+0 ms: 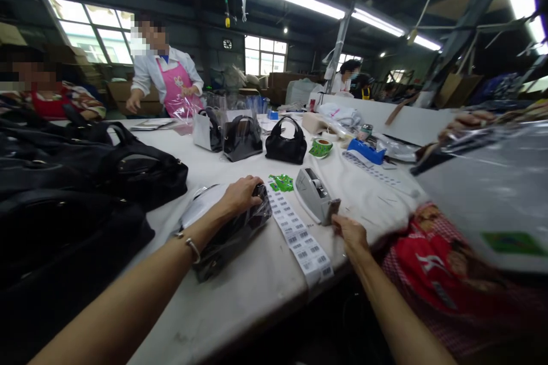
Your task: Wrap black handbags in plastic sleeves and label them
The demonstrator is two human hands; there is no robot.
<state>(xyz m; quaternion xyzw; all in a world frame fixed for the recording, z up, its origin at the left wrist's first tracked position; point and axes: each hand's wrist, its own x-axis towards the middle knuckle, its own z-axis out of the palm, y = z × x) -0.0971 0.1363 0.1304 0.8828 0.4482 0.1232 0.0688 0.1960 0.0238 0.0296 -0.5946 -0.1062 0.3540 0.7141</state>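
My left hand (240, 196) rests curled over a black bag wrapped in clear plastic (231, 232) on the white table (257, 291). My right hand (349, 232) is at the front end of a grey tape dispenser (314, 194), its fingers pinched on what looks like the tape end. A long strip of barcode labels (297, 234) lies between my two hands. Small green tags (282, 183) lie just beyond the strip.
Black handbags (128, 168) are piled at the left. Three more bags (286, 145) stand at the table's middle, with a green tape roll (320, 147) and a blue object (366, 152). A person in a pink apron (171, 82) stands behind. Someone at the right holds a clear plastic bag (492, 182).
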